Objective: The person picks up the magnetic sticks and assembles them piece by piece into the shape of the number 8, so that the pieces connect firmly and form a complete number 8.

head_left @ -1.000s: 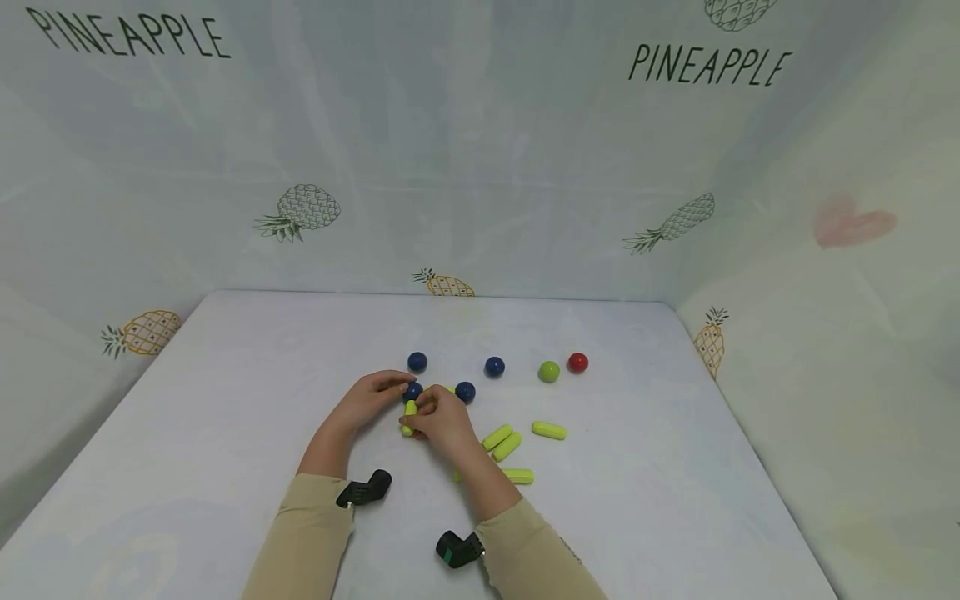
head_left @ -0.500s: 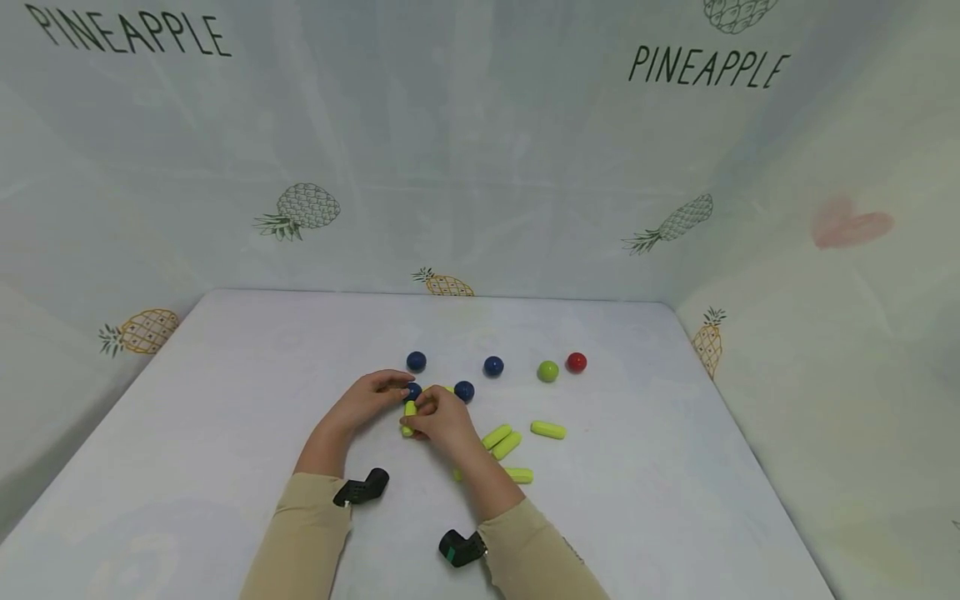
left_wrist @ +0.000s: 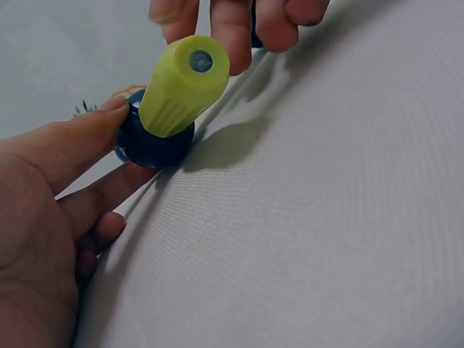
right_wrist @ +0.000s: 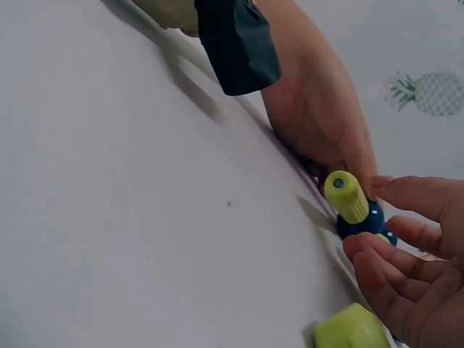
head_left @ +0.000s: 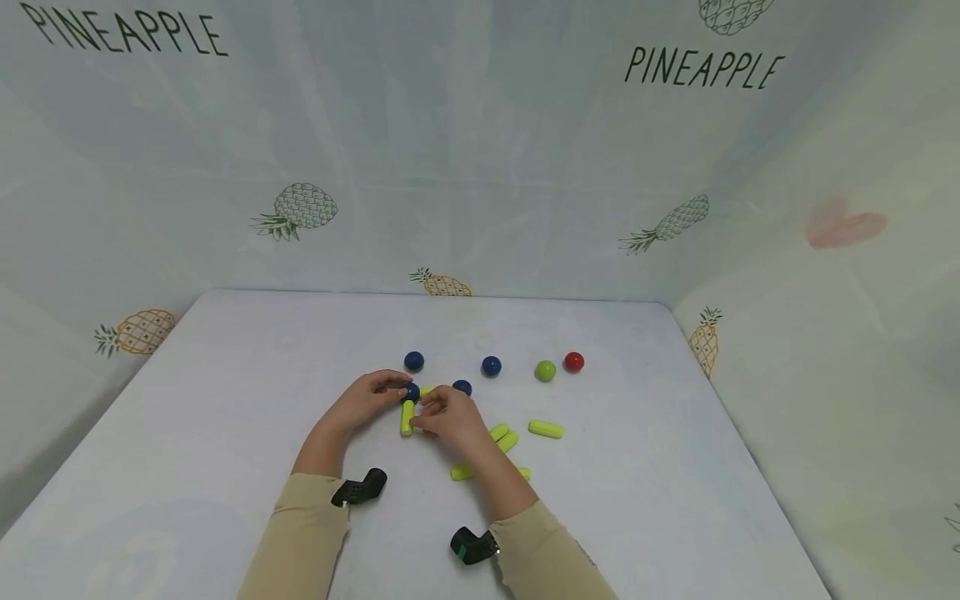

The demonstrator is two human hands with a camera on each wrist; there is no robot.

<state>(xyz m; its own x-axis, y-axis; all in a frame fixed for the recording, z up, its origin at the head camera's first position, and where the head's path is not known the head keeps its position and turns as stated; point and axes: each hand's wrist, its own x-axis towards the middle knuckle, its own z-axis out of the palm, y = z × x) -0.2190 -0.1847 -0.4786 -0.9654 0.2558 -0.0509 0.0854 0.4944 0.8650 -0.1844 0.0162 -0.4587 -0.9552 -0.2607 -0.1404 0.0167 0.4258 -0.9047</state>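
My left hand (head_left: 366, 402) pinches a dark blue ball (head_left: 411, 392) between thumb and fingers. From that ball a yellow-green rod (head_left: 407, 418) points toward me; in the left wrist view the near end of this rod (left_wrist: 181, 87) shows a round grey disc. My right hand (head_left: 456, 418) is just right of the rod, fingers loosely spread and holding nothing, as the right wrist view shows of that hand (right_wrist: 420, 268). A second yellow-green rod (head_left: 427, 390) runs from the pinched ball toward another blue ball (head_left: 462, 387), partly hidden by my right hand.
Behind the hands lie two more blue balls (head_left: 414, 361) (head_left: 491, 366), a green ball (head_left: 545, 371) and a red ball (head_left: 573, 361). Several loose rods (head_left: 546, 429) lie around my right forearm, some partly covered. A pineapple-print cloth (head_left: 480, 167) hangs behind the white table (head_left: 645, 500).
My right hand has let go of the near rod and shifted slightly right, uncovering more of it. The left hand keeps its pinch on the blue ball.
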